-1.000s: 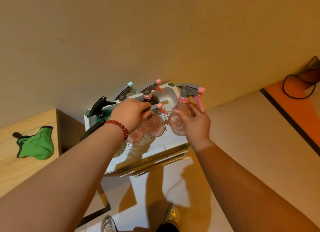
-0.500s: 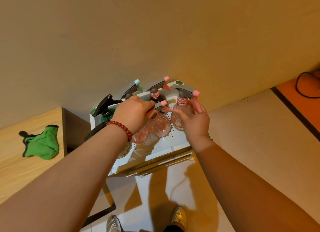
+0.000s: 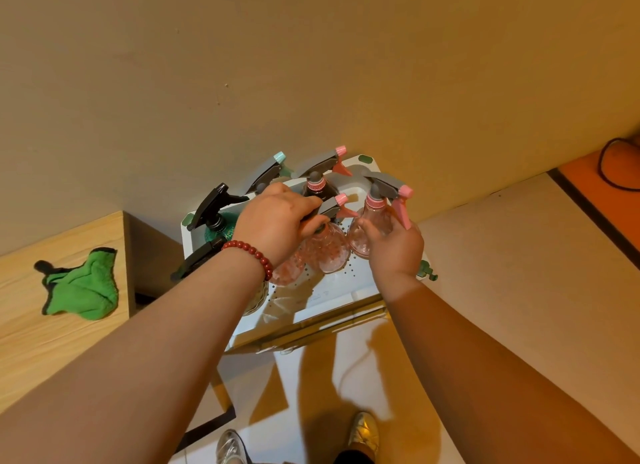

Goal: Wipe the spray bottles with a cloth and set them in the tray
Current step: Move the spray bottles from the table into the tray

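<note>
Running off left edge, wooden counter point(image 3: 52, 353). White tray point(image 3: 332, 290) beside it, near part hidden under forearms, holds spray bottles point(image 3: 315, 186). Green cloth point(image 3: 83, 287) lies on counter. Left grip point(image 3: 277, 221) clenched round middle pink bottle point(image 3: 329, 252) neck; right grip point(image 3: 398, 245) clasps right pink bottle point(image 3: 374, 218), fingertips hidden.

A plain indoor room was shown, domestic or a small workroom; which could not be told. A bare beige painted wall point(image 3: 311, 65) was met by a pale smooth floor point(image 3: 519, 256) bordered by an orange strip of flooring point(image 3: 588, 193), on which a black looped cable point(image 3: 603, 173) was seen. A light wood-grain cabinet top point(image 3: 41, 342) was seen against the wall, a green fleecy cloth point(image 3: 81, 287) on it — and clear pink plastic spray bottles point(image 3: 329, 252) were gathered in a white perforated plastic tray point(image 3: 339, 287).
</note>
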The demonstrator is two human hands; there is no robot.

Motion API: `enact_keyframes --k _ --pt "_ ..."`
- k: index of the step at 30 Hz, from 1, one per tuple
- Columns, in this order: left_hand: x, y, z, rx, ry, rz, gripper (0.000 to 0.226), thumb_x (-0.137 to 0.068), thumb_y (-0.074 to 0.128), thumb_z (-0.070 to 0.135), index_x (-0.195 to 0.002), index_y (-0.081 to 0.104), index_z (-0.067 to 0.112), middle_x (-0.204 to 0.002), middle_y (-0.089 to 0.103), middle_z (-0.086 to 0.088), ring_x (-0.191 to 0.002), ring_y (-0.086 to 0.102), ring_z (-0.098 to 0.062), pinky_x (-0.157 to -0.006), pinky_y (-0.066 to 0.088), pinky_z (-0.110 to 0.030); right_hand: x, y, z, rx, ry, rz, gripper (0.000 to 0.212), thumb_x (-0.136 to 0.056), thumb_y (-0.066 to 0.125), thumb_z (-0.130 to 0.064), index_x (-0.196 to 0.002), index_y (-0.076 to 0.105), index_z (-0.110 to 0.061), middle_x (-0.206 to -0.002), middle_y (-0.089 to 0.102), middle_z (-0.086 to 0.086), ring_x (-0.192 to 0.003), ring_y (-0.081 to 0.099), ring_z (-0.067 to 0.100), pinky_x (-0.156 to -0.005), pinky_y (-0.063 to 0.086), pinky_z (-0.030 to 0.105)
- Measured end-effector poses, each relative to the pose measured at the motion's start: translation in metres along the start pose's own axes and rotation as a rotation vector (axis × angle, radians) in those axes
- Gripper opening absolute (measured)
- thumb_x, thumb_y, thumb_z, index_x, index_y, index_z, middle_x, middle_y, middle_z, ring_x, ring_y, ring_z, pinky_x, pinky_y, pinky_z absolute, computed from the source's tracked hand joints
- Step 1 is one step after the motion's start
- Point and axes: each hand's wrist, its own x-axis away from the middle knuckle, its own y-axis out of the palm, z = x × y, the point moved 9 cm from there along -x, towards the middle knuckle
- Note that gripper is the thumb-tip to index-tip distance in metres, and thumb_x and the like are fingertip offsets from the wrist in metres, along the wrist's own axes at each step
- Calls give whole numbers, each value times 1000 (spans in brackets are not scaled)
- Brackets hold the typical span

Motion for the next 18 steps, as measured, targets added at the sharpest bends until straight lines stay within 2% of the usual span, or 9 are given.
enact_keyframes --k 3,6,8,9,11,14,16,18 --pt "0 1 -3 5 -11 2 47 -90 36 48 -99 69 16 -76 66 -2 -90 53 -28 -68 44 -37 0 0 -3 16 3 17 39 -83 73 -32 -116 66 -14 -87 42 -12 -104 57 22 -80 38 23" --pt "1 1 -5 -2 -24 19 44 -91 39 48 -100 69 17 -77 66 -1 -92 52 -27 -65 41 -34 2 1 -9 -18 -40 33 38 -83 74 -28 -116 66 -10 -77 33 -16 -106 55 30 -92 45 36" --pt "0 3 -6 -7 -31 6 38 -93 45 47 -102 69 19 -76 62 3 -94 51 -26 -65 36 -32 5 2 -14 45 -87 30 38 -84 73 -28 -117 65 -11 -79 43 -16 -108 54 31 -92 45 39" --pt "-1 2 -5 -1 -26 4 35 -93 48 47 -101 69 20 -75 60 4 -94 51 -26 -66 36 -31 5 2 -15 72 -105 16 37 -84 73 -27 -117 65 -12 -84 53 -8 -109 54 31 -92 45 38" --pt "-1 -2 -4 22 9 39 38 -89 50 48 -99 72 19 -80 66 1 -94 54 -29 -69 42 -34 5 4 -12 57 -139 -19 39 -81 76 -22 -118 64 -16 -103 65 1 -109 57 27 -91 48 35" --pt "-1 -4 -6 31 10 73 40 -87 54 47 -103 75 17 -105 71 -5 -103 56 -34 -80 48 -45 8 9 0 -200 -12 -101 48 -78 78 -9 -121 60 -21 -113 67 -6 -107 62 7 -86 48 11" --pt "-1 -2 -6 12 9 70 36 -87 57 44 -103 75 17 -110 69 -5 -105 56 -34 -82 48 -47 9 10 9 -254 77 -100 47 -78 78 -9 -116 54 -24 -110 68 -8 -102 64 7 -87 50 19" --pt "-1 -1 -6 2 12 80 34 -87 59 42 -102 75 16 -107 70 -5 -103 57 -34 -81 49 -47 11 8 9 -132 88 -91 41 -80 78 -16 -108 49 -24 -108 62 -7 -97 63 14 -86 50 29"
